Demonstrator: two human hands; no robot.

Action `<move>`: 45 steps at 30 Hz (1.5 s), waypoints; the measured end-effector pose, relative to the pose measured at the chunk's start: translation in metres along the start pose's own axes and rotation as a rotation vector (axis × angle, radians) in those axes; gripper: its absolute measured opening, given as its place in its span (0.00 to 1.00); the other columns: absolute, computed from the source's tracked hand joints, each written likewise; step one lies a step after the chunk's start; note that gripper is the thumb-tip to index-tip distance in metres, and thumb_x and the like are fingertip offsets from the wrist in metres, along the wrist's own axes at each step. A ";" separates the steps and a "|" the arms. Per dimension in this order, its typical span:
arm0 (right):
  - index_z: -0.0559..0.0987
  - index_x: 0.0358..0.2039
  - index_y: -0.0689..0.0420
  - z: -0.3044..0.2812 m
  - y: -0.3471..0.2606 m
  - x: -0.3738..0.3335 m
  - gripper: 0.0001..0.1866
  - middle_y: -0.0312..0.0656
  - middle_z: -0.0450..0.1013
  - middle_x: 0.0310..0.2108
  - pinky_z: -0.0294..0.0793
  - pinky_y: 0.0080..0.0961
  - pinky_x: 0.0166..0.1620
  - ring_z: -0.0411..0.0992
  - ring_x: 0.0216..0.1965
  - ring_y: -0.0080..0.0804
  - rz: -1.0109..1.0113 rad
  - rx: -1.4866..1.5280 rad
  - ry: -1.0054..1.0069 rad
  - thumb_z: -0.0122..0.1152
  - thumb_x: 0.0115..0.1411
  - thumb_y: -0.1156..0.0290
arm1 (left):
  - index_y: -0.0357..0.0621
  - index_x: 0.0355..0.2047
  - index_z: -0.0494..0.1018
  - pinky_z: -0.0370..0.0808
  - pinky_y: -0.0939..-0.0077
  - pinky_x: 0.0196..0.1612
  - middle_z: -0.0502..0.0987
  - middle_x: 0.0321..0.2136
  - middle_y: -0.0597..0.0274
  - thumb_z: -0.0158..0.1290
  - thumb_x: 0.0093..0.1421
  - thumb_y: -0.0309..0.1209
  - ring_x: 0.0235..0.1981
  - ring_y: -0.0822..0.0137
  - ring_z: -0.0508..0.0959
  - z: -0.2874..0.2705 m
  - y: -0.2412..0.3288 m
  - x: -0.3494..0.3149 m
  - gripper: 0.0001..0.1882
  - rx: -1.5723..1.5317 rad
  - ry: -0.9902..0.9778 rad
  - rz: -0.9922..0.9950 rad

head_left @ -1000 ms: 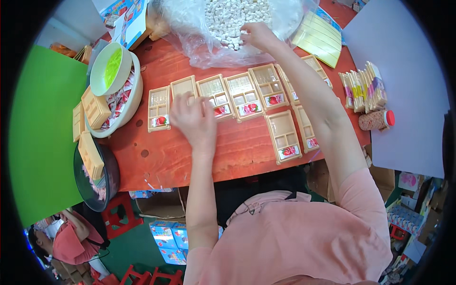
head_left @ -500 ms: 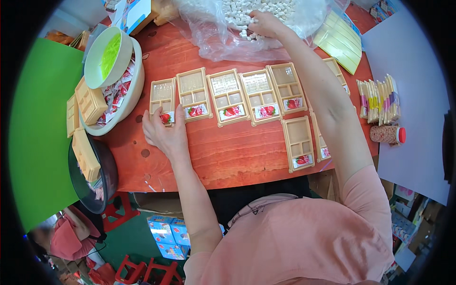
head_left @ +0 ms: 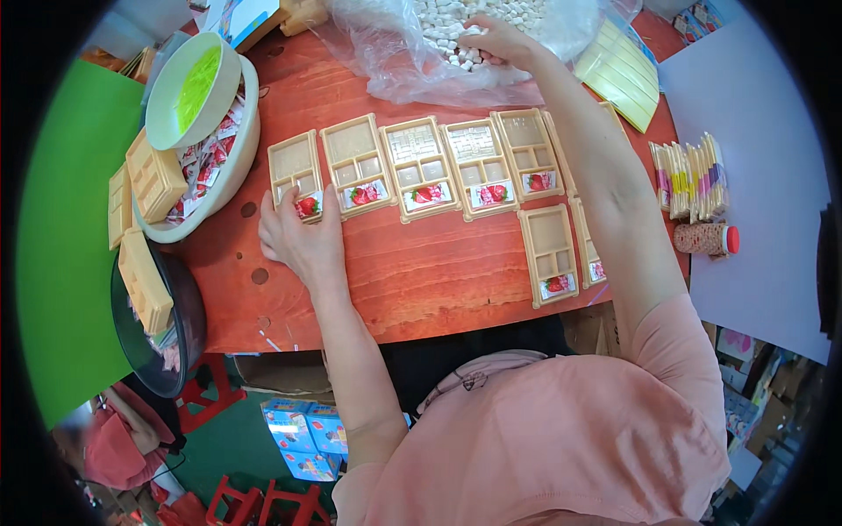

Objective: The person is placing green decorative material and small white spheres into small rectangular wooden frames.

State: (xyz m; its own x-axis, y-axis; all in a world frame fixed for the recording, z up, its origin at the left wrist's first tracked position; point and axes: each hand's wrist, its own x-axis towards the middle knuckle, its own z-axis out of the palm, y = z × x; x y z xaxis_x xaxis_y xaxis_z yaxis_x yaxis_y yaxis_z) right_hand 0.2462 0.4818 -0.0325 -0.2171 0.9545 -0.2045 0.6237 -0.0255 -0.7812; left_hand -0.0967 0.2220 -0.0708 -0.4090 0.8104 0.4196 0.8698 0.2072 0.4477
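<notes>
beige trays (head_left: pixel 550 231), red tabletop (head_left: pixel 395 280)

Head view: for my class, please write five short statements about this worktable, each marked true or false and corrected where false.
1. The person's left hand is at the row's leftmost beige tray, which holds a strawberry-printed packet. True.
2. The right hand is on a tray too. False: it is at the white cubes lying on clear plastic.
3. A pale bowl holds bright green strips. True.
4. The leftmost tray's packet lies in the compartment farthest from the person. False: it lies at the near end.
5. A red-lidded jar is at the person's right. True.
</notes>
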 end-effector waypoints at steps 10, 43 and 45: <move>0.79 0.52 0.54 0.015 -0.025 -0.048 0.22 0.35 0.75 0.29 0.61 0.16 0.23 0.66 0.22 0.16 -0.101 0.260 0.241 0.67 0.62 0.58 | 0.45 0.45 0.76 0.59 0.48 0.60 0.71 0.53 0.55 0.62 0.47 0.33 0.58 0.52 0.68 0.001 -0.003 0.000 0.22 -0.062 0.034 0.018; 0.82 0.45 0.62 0.206 -0.165 -0.068 0.14 0.49 0.79 0.43 0.77 0.34 0.51 0.79 0.44 0.40 -0.524 -0.253 -0.324 0.61 0.63 0.67 | 0.39 0.49 0.74 0.57 0.48 0.60 0.70 0.51 0.50 0.62 0.43 0.31 0.58 0.50 0.67 -0.006 -0.003 0.001 0.29 -0.113 0.008 -0.020; 0.83 0.45 0.62 0.224 -0.161 -0.069 0.14 0.50 0.79 0.42 0.77 0.37 0.50 0.79 0.44 0.43 -0.698 -0.368 -0.255 0.60 0.63 0.69 | 0.41 0.49 0.74 0.57 0.48 0.60 0.70 0.51 0.50 0.62 0.43 0.31 0.58 0.50 0.67 -0.008 -0.003 0.000 0.29 -0.109 -0.003 -0.007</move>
State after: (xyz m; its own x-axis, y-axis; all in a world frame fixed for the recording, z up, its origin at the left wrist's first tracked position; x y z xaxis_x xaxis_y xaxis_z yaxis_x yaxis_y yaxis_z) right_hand -0.0073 0.3533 -0.0247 -0.7815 0.6168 0.0937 0.4786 0.6890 -0.5442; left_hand -0.1018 0.2175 -0.0661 -0.4139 0.8107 0.4140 0.8316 0.1517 0.5343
